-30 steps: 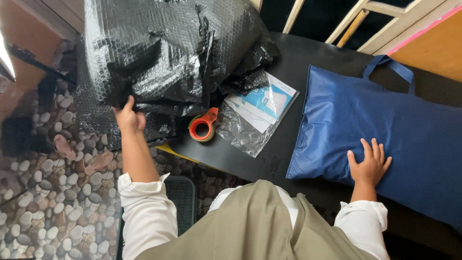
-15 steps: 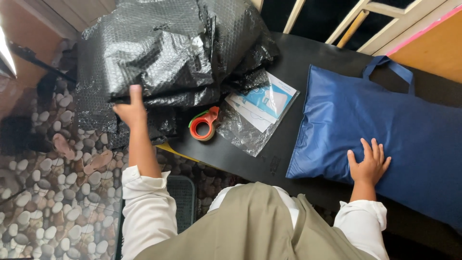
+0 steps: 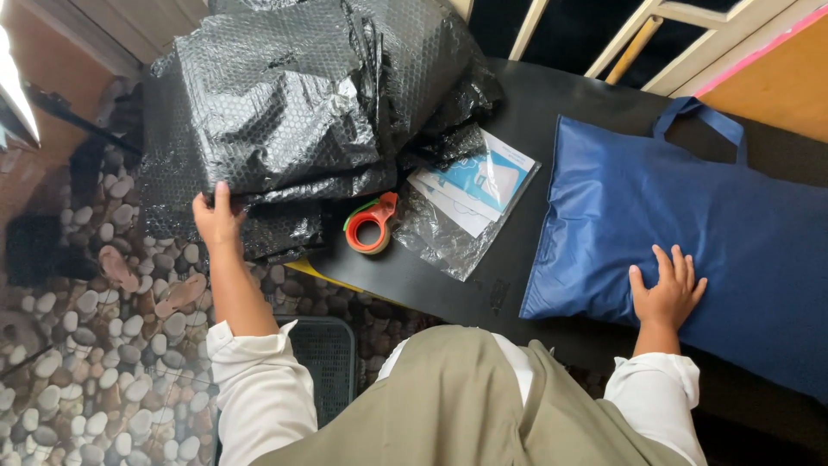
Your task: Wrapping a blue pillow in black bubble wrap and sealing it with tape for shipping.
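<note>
My left hand (image 3: 217, 220) grips the lower left edge of a big heap of black bubble wrap (image 3: 293, 112) that hangs over the left end of a black table (image 3: 552, 112). My right hand (image 3: 666, 292) lies flat, fingers spread, on the near left part of a blue fabric bag (image 3: 690, 233) with a handle at its far end. Between the two, an orange tape dispenser (image 3: 371, 226) sits on the table just below the wrap.
A clear plastic sleeve with blue and white papers (image 3: 470, 194) lies beside the dispenser. Below the table are a pebble floor (image 3: 78, 345), sandals (image 3: 116, 267) and a dark mesh basket (image 3: 323, 354). Pale chair frames (image 3: 638, 43) stand behind the table.
My left hand has shifted a little along the edge of the bubble wrap and now grips it lower. My right hand stays flat on the blue bag.
</note>
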